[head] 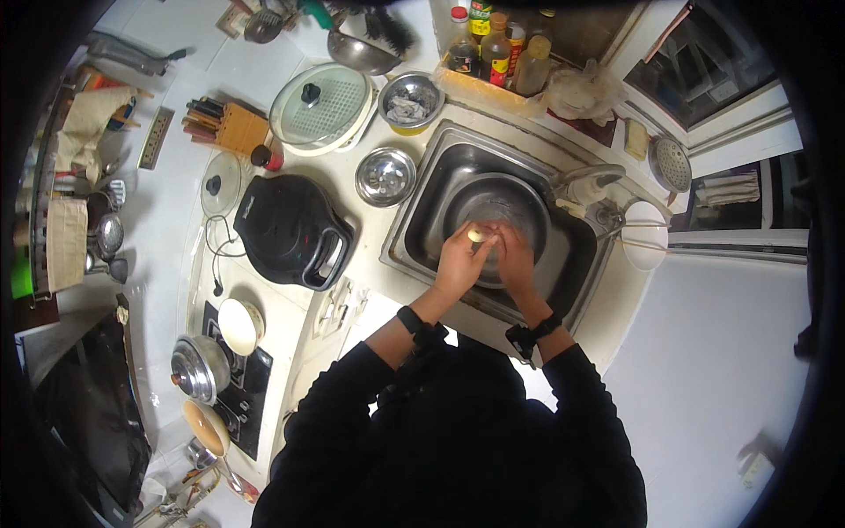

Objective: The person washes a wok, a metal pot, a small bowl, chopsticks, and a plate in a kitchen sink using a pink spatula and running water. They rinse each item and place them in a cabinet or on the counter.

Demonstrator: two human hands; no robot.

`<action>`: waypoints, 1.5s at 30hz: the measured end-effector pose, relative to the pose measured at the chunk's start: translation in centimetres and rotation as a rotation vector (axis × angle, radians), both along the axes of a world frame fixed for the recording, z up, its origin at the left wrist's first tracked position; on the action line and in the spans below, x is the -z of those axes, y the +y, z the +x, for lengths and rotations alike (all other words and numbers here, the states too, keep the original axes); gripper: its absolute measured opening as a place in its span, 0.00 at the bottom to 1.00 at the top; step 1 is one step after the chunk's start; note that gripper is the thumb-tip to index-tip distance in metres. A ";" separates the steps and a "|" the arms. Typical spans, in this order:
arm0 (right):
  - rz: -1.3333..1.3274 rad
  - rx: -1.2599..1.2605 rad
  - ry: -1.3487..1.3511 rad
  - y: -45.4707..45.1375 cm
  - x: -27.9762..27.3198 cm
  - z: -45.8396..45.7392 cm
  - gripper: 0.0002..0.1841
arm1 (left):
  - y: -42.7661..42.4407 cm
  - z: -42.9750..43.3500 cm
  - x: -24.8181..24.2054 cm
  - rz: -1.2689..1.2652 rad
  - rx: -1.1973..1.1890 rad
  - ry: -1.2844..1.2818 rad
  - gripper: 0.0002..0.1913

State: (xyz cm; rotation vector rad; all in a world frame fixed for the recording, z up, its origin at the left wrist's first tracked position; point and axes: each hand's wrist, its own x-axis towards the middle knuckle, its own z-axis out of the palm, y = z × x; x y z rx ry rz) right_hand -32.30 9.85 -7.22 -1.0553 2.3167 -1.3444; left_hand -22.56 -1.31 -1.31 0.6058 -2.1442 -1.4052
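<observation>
Both my hands are over a wide metal basin (528, 198) that stands in the stainless steel sink (579, 241). My left hand (460, 259) is closed around a small pale yellow object (474, 235). Only its rounded end shows, so its kind is unclear. My right hand (513, 256) meets the left at the fingertips, its fingers bent and slightly blurred. Whatever lies between its fingers is hidden. The basin's inner wall looks wet and shiny below the hands.
Left of the sink are a shiny steel bowl (385, 177) and a black electric griddle (290, 231). A faucet (606, 216) and a white bowl (645, 236) are at the sink's right. Behind stand sauce bottles (495, 53), and a knife block (241, 128) is farther left.
</observation>
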 end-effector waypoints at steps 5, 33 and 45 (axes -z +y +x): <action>0.303 -0.195 -0.001 0.0 -2.1 2.3 0.11 | 0.2 2.6 -0.6 0.109 0.033 -0.281 0.07; -0.363 -1.141 0.094 -43.6 -27.3 53.6 0.18 | -31.9 54.9 -23.7 -0.059 -1.034 0.328 0.17; -0.364 -1.216 0.193 -65.5 -34.3 61.8 0.12 | -50.4 62.3 -29.8 -0.279 -1.334 0.145 0.23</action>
